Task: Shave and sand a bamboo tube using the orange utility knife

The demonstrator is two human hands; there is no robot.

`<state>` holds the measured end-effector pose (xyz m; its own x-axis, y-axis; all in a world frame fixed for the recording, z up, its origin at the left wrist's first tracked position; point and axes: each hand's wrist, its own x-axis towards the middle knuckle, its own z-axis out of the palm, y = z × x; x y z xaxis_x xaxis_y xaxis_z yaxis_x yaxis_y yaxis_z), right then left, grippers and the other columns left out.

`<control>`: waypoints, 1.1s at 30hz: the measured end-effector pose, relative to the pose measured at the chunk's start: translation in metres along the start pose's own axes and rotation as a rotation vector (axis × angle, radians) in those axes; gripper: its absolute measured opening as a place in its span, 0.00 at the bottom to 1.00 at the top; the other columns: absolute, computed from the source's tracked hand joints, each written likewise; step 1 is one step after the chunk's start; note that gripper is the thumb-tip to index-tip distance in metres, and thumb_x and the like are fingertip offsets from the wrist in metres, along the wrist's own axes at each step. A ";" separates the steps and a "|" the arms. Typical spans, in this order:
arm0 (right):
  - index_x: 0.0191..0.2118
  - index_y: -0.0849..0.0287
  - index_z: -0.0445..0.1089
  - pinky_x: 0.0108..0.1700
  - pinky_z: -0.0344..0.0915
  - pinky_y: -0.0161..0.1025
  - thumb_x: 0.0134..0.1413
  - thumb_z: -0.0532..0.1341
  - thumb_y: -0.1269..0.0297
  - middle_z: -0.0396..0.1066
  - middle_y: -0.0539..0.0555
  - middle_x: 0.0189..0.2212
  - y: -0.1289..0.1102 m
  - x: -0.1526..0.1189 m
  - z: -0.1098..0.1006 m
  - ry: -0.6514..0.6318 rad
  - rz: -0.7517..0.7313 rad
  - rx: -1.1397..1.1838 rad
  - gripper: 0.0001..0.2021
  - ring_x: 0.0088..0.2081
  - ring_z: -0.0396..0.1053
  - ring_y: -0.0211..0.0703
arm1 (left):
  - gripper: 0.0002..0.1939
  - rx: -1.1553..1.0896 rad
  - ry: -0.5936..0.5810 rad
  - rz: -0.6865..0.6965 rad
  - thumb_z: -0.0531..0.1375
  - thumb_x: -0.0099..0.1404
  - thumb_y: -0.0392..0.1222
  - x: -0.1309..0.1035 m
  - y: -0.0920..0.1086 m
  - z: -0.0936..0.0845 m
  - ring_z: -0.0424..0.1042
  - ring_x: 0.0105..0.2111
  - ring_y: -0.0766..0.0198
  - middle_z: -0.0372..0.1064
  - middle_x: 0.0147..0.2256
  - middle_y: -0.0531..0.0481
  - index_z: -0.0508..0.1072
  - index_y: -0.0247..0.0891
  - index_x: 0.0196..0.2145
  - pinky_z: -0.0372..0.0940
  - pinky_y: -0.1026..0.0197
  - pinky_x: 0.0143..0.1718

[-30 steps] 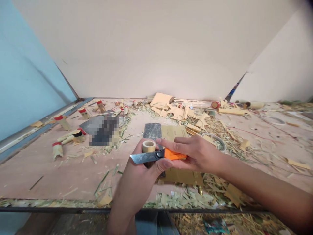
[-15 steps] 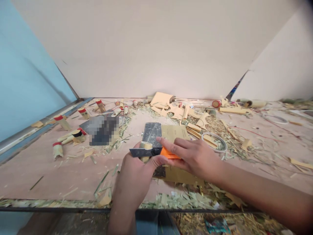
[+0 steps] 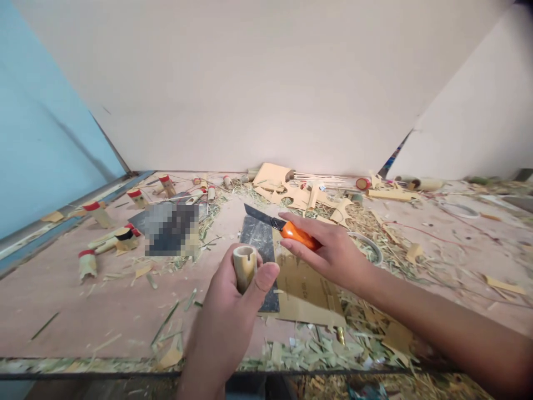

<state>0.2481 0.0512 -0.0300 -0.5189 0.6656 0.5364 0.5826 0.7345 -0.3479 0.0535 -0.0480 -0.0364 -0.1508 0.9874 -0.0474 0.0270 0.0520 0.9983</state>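
A short bamboo tube stands upright in my left hand, its open end up and a small notch cut in the rim. My left fingers wrap round it, with the thumb along its right side. My right hand is closed on the orange handle of a utility knife. The dark blade points up and left, apart from the tube and beyond its rim. Below both hands lie a scratched dark plate and a brown cardboard sheet.
Several red-topped bamboo pieces stand and lie at the left. Cut tan card scraps and shavings spread across the back and right. A white tape ring lies by my right wrist. Green shavings heap along the front edge.
The knife blade has come off the tube's rim and moved up and away with my right hand. My left hand has lowered slightly, and the tube's notched opening now shows.
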 end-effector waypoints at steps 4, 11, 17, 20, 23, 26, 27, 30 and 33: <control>0.63 0.62 0.69 0.42 0.71 0.37 0.70 0.60 0.53 0.78 0.57 0.42 -0.005 -0.002 -0.003 -0.010 -0.130 0.015 0.24 0.38 0.76 0.41 | 0.18 -0.084 -0.047 0.004 0.62 0.70 0.59 -0.001 0.003 -0.001 0.60 0.20 0.69 0.65 0.23 0.59 0.64 0.43 0.44 0.58 0.69 0.22; 0.67 0.65 0.64 0.26 0.60 0.32 0.73 0.56 0.48 0.70 0.51 0.31 -0.003 -0.004 -0.005 -0.072 -0.365 -0.045 0.29 0.26 0.64 0.36 | 0.25 -0.139 -0.048 -0.079 0.64 0.65 0.64 -0.002 0.002 -0.002 0.56 0.17 0.72 0.63 0.21 0.61 0.65 0.42 0.44 0.54 0.71 0.18; 0.69 0.63 0.60 0.25 0.55 0.33 0.75 0.51 0.49 0.67 0.49 0.29 -0.008 -0.006 -0.003 -0.180 -0.448 -0.035 0.28 0.24 0.60 0.35 | 0.26 -0.064 -0.003 -0.067 0.73 0.55 0.54 0.000 0.006 -0.005 0.66 0.25 0.66 0.69 0.28 0.58 0.68 0.44 0.45 0.63 0.67 0.27; 0.71 0.62 0.58 0.24 0.53 0.34 0.75 0.51 0.49 0.67 0.48 0.29 -0.009 -0.006 -0.001 -0.217 -0.458 -0.002 0.29 0.24 0.60 0.35 | 0.25 -0.035 -0.026 -0.034 0.72 0.56 0.53 -0.001 0.007 -0.005 0.71 0.32 0.61 0.72 0.33 0.56 0.68 0.45 0.46 0.67 0.63 0.34; 0.71 0.62 0.56 0.24 0.53 0.35 0.76 0.51 0.50 0.68 0.48 0.28 -0.009 -0.007 -0.002 -0.231 -0.466 -0.014 0.28 0.23 0.59 0.35 | 0.27 -0.009 -0.048 0.002 0.72 0.57 0.54 -0.002 0.007 -0.005 0.71 0.34 0.60 0.71 0.35 0.56 0.67 0.45 0.49 0.67 0.63 0.35; 0.70 0.62 0.58 0.24 0.53 0.35 0.76 0.50 0.50 0.68 0.48 0.28 -0.010 -0.010 -0.001 -0.202 -0.482 -0.077 0.27 0.23 0.61 0.35 | 0.24 0.047 -0.040 -0.010 0.71 0.58 0.54 -0.002 0.007 -0.005 0.71 0.34 0.60 0.72 0.34 0.55 0.69 0.44 0.47 0.66 0.63 0.35; 0.70 0.62 0.59 0.24 0.54 0.35 0.76 0.49 0.50 0.69 0.48 0.29 -0.011 -0.012 0.000 -0.192 -0.486 -0.111 0.27 0.24 0.62 0.36 | 0.22 0.072 -0.036 -0.014 0.70 0.59 0.54 -0.001 0.007 -0.005 0.71 0.34 0.60 0.73 0.34 0.54 0.70 0.43 0.45 0.66 0.63 0.35; 0.69 0.62 0.61 0.23 0.55 0.36 0.77 0.47 0.51 0.70 0.49 0.29 -0.018 -0.015 0.004 -0.151 -0.420 -0.225 0.27 0.23 0.64 0.36 | 0.20 0.132 0.019 -0.029 0.71 0.58 0.56 0.001 0.006 -0.004 0.71 0.31 0.59 0.74 0.32 0.53 0.71 0.42 0.39 0.63 0.63 0.31; 0.71 0.61 0.58 0.24 0.58 0.35 0.76 0.49 0.50 0.73 0.51 0.32 -0.024 -0.015 0.005 -0.031 -0.242 -0.307 0.28 0.24 0.67 0.36 | 0.20 0.136 0.118 -0.056 0.68 0.61 0.60 0.001 0.004 0.000 0.66 0.23 0.62 0.71 0.26 0.54 0.71 0.42 0.36 0.57 0.65 0.23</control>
<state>0.2382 0.0245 -0.0334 -0.6800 0.4854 0.5496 0.5988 0.8002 0.0342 0.0530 -0.0464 -0.0322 -0.2705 0.9585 -0.0903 0.1478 0.1340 0.9799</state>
